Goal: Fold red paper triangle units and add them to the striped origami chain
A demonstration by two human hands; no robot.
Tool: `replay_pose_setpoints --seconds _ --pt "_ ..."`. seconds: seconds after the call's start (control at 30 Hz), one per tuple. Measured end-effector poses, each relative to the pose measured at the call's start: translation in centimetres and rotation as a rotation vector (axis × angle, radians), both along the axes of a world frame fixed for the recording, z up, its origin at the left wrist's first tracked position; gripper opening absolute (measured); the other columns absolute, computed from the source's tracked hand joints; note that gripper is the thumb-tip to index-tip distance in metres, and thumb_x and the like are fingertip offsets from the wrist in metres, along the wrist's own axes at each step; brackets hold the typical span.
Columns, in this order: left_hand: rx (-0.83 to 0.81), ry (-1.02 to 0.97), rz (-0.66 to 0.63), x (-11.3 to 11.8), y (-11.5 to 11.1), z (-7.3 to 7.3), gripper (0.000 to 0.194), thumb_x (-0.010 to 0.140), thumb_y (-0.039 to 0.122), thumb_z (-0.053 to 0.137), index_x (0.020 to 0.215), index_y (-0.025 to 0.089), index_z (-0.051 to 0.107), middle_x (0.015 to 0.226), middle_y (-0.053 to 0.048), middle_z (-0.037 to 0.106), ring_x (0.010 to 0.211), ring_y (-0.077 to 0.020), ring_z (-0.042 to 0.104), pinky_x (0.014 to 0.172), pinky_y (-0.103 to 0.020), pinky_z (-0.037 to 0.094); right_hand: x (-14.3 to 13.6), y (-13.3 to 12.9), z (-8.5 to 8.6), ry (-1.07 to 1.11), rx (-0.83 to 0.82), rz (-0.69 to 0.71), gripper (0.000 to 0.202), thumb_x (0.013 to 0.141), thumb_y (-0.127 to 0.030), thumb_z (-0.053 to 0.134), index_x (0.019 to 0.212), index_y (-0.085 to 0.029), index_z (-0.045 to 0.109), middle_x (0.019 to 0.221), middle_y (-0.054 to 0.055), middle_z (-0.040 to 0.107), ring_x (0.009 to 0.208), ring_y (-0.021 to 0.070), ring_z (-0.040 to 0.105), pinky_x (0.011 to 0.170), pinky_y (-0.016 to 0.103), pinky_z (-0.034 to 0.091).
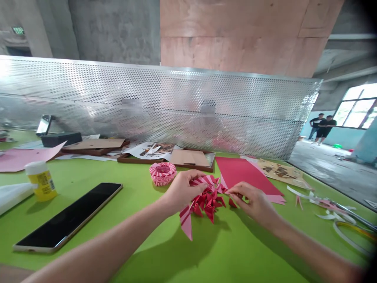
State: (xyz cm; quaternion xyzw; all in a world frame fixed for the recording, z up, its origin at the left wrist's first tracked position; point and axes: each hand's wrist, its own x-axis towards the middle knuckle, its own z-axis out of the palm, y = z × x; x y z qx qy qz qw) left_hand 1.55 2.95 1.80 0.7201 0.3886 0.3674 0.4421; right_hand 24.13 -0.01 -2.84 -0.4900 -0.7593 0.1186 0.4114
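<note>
My left hand is closed round a cluster of interlocked folded-paper pieces, pink along the top, with a striped pink and red tail hanging below. Red folded paper triangles stick out beneath it; I cannot tell which are joined and which lie loose. My right hand pinches the tip of a small pink paper piece at the cluster's right side. One red triangle lies just under my right fingers. Left of the cluster, a round woven-looking ring of pink folded paper stands on the green table.
Red paper sheets lie behind my right hand. Paper strips and scissors are at the right. A phone and a glue stick sit at the left. Shallow trays stand before a perforated metal screen. Two people stand far right.
</note>
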Motion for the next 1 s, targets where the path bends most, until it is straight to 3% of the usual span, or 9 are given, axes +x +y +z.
replay_pose_setpoints --seconds 0.13,0.27,0.4,0.5,0.63,0.77,1.0 --pt "-0.003 0.014 -0.008 0.3 0.0 -1.3 0.021 0.073 0.027 0.062 0.089 0.015 0.067 0.055 0.003 0.059 0.049 -0.0099 0.049 0.046 -0.02 0.04 -0.2 1.3 -0.3 -0.031 0.001 0.01 0.014 0.08 -0.026 0.058 0.084 -0.026 0.072 0.081 0.003 0.065 0.07 0.0214 0.059 0.067 0.034 0.044" --pt "-0.012 0.031 -0.029 -0.1 -0.2 -2.2 0.017 0.074 0.024 0.059 0.085 0.014 0.067 0.061 0.001 0.062 0.049 -0.0092 0.047 0.045 -0.019 0.039 -0.3 1.8 -0.5 -0.062 -0.017 0.014 0.014 0.08 -0.026 0.058 0.082 -0.024 0.072 0.081 0.004 0.065 0.07 0.0221 0.06 0.066 0.034 0.044" --pt "-0.04 0.022 -0.078 -0.3 -0.5 -2.5 0.02 0.076 0.025 0.057 0.091 0.015 0.066 0.074 -0.002 0.065 0.055 -0.0105 0.051 0.049 -0.02 0.042 -1.0 1.4 0.6 -0.035 -0.001 0.0 0.021 0.085 -0.031 0.053 0.097 -0.024 0.068 0.094 0.006 0.061 0.08 0.0233 0.057 0.066 0.032 0.044" --pt "-0.075 -0.001 -0.085 -0.2 -0.6 -2.8 0.022 0.076 0.025 0.058 0.095 0.015 0.064 0.07 0.0 0.063 0.056 -0.0104 0.051 0.051 -0.02 0.042 -2.4 0.7 1.4 0.074 0.003 0.085 0.019 0.087 -0.029 0.049 0.09 -0.022 0.066 0.083 0.005 0.061 0.074 0.0206 0.055 0.061 0.028 0.042" --pt "-0.062 0.022 -0.068 0.0 -1.1 -3.2 0.024 0.075 0.024 0.059 0.097 0.016 0.063 0.064 0.003 0.058 0.052 -0.0078 0.044 0.047 -0.017 0.036 -4.2 -0.2 1.1 0.201 -0.123 0.101 0.028 0.088 -0.033 0.046 0.066 -0.02 0.056 0.056 -0.002 0.044 0.05 0.0134 0.039 0.045 0.023 0.029" --pt "-0.045 0.029 -0.086 0.2 -1.5 -3.3 0.027 0.077 0.023 0.056 0.104 0.018 0.061 0.071 0.002 0.061 0.054 -0.0074 0.044 0.049 -0.016 0.035 -4.6 -0.9 0.3 0.307 -0.246 0.105 0.031 0.088 -0.035 0.046 0.062 -0.018 0.049 0.054 -0.005 0.035 0.049 0.0115 0.031 0.044 0.022 0.024" --pt "-0.055 0.075 -0.055 0.4 -1.6 -3.6 0.034 0.077 0.023 0.057 0.111 0.019 0.059 0.08 -0.001 0.063 0.06 -0.0102 0.048 0.053 -0.018 0.039 -4.7 -1.5 0.2 0.373 -0.351 0.184 0.026 0.088 -0.029 0.047 0.066 -0.016 0.049 0.059 -0.004 0.039 0.053 0.0104 0.032 0.046 0.021 0.025"
